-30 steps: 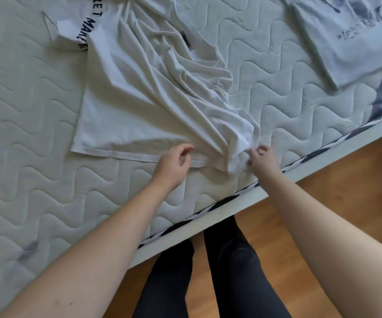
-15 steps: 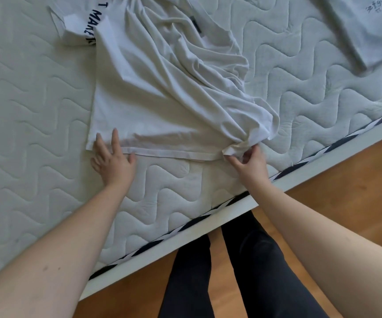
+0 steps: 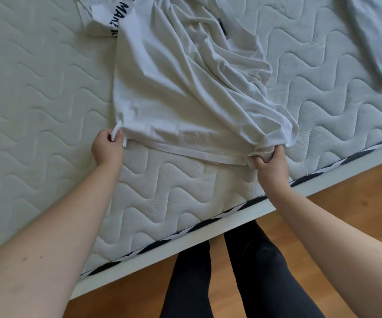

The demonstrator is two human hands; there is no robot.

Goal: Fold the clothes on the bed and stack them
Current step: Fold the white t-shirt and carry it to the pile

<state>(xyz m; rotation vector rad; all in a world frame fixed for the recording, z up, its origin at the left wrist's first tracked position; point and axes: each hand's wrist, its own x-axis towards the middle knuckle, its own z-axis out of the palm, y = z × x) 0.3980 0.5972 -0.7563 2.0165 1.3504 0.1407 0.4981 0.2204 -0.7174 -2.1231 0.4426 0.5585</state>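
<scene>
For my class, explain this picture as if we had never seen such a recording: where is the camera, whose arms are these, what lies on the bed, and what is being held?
The camera sits on a person's head, looking down at their own bare arms. No machine is involved. On the quilted white mattress lies a crumpled white T-shirt with dark lettering. The left hand pinches one corner of its hem; the right hand grips the bunched other corner. A second pale printed garment lies flat at the far right. Below are dark-trousered legs on a wooden floor.
</scene>
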